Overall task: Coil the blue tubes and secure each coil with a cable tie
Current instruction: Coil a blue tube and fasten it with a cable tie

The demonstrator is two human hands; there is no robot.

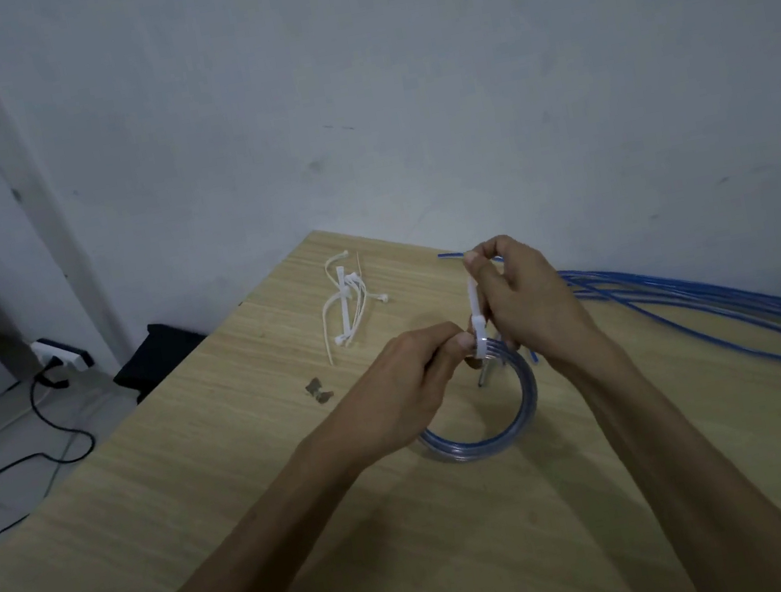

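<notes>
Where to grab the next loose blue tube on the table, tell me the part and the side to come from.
Probably take a loose blue tube by its free end nearest the coil, coming from above with the right hand. The tubes lie flat and bunched along the wall on the table, fanning apart toward that end, so one strand is easier to single out there.

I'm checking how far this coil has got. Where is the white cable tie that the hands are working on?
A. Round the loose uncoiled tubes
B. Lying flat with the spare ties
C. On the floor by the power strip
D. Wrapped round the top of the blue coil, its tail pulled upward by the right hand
D: the cable tie loops the blue coil at its top, the right hand pinches its tail, and the left hand grips the coil beside it.
</notes>
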